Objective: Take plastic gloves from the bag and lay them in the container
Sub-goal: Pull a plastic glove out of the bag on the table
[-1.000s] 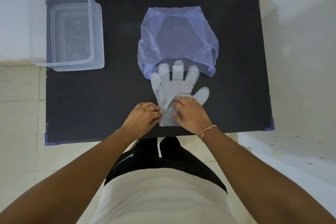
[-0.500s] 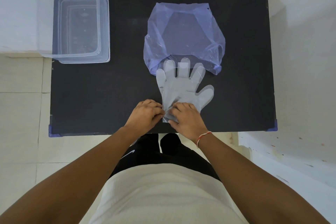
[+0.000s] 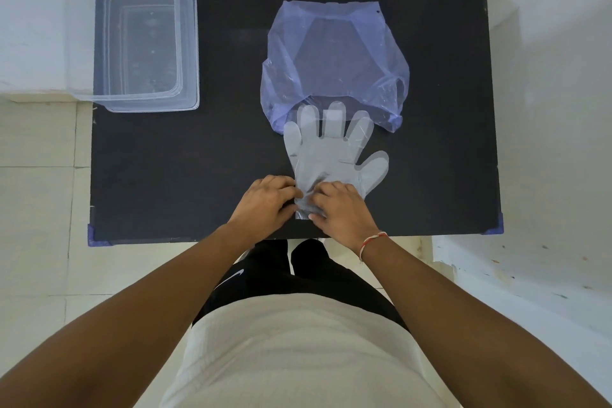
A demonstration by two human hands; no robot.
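**K:** Since a second ago, hardly any motion. Both hands sit at the glove cuff as before; the glove's fingers reach about as far into the bag mouth as they did. Framing shifted a bit, that's head motion.

**R:** Grip status?

**K:** Left hand (image 3: 266, 200) has its fingers curled at the left edge of the cuff, pinching the film. Right hand (image 3: 341, 209) is curled over the right side of the cuff, fingertips bunching the plastic. Film is crumpled between the two hands. Probably separating layers of a stack, but the film is too clear to count sheets.

**R:** Glove position?

**K:** Plastic glove (image 3: 326, 156) lies flat on the black table (image 3: 185, 169), palm area out in the open, cuff toward the near edge. Its four fingertips overlap the open mouth of the blue bag (image 3: 334, 53); thumb points right, outside the bag. Bag lies flat behind the glove, centre-right of the table.

**R:** Container?

**K:** Clear container (image 3: 145, 43) at the far left corner, upright, well apart from the hands and the bag. No glove visible inside it.

**R:** Anything else in frame?

**K:** Red-and-white thread band (image 3: 371, 242) on the right wrist. White floor tiles (image 3: 39, 209) left of the table. Blue corner guards on the near table corners.
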